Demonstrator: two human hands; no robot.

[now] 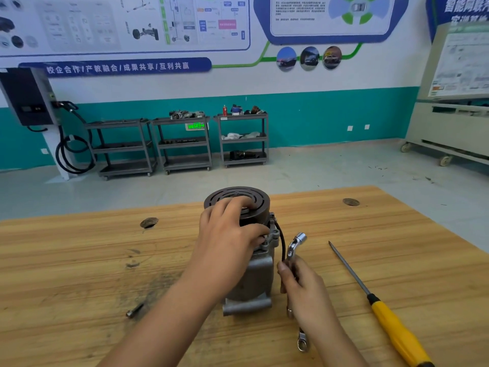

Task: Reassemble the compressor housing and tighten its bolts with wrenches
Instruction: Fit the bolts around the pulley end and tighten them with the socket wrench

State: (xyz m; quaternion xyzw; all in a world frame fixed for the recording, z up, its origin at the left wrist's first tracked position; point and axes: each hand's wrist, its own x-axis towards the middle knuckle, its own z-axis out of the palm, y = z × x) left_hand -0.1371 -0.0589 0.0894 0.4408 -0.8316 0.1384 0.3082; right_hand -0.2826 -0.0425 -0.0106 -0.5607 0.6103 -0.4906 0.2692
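Wood grain ran across the table [79,260], and near its middle the compressor housing [258,276] stood upright, grey metal with a dark grooved pulley [239,196] on top. The left hand [227,234] gripped it from the left, fingers curled over the pulley's face and thumb pressed against the flange below. A black cable [282,242] looped down the housing's right side. Just right of it, the right hand [304,290] was wrapped around the shank of a bent socket wrench [295,247], its socket end raised beside the flange without touching it. The ring end of a second wrench [303,341] showed at the near side of that wrist; I cannot tell whether it was held. A yellow-handled screwdriver [391,321] lay further right, tip pointing far. A loose bolt [133,311] lay near left. Grey carts [182,144] stood along the far wall.
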